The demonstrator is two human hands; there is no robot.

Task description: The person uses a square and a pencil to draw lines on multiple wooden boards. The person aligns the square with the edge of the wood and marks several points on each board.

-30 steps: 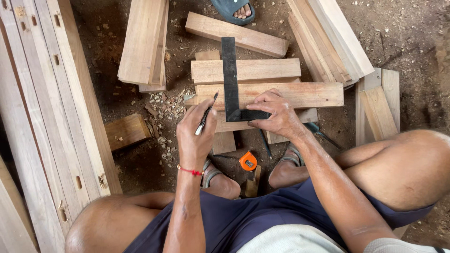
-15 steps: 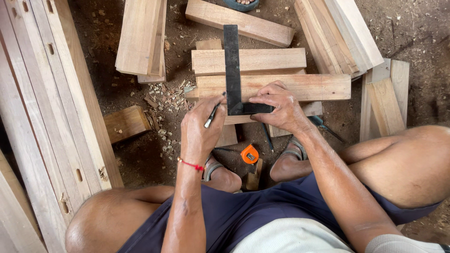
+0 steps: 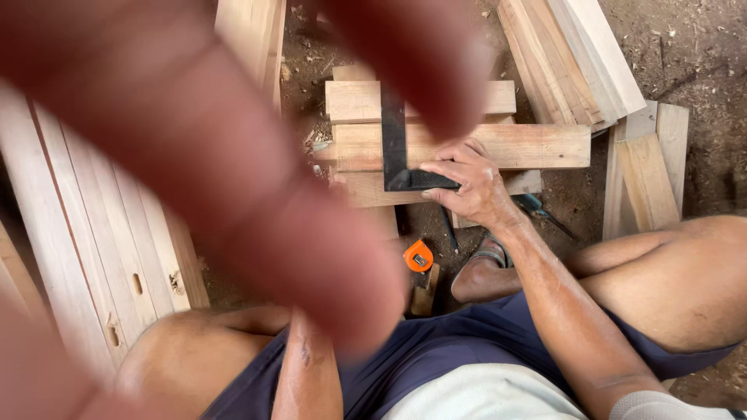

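The right hand lies on the black square, its fingers closed over the short stock and pressing it against the near edge of a board. From this hand the square's long blade runs straight away, across the board's width and onto the next plank beyond. The board itself has its long axis lying crosswise, left to right, so the blade sits square to it. The blade's left edge is open and faces the side of the left arm; the right hand covers only the stock, at the near end.

The left hand is raised close to the camera, a large blur filling the upper left of the view. Its fingers look spread, but whether it holds anything cannot be told. Its forearm rises from between the knees. So the right hand is by far the nearer to the square, and the left is well apart from it, high above the wood.

An orange tape measure lies on the ground on the near side of the right hand, between the feet.

Half a second ago the left hand was down beside the blade with a pencil at the board; now it has lifted to the lens and the pencil is out of sight. The right hand and square have stayed in place.
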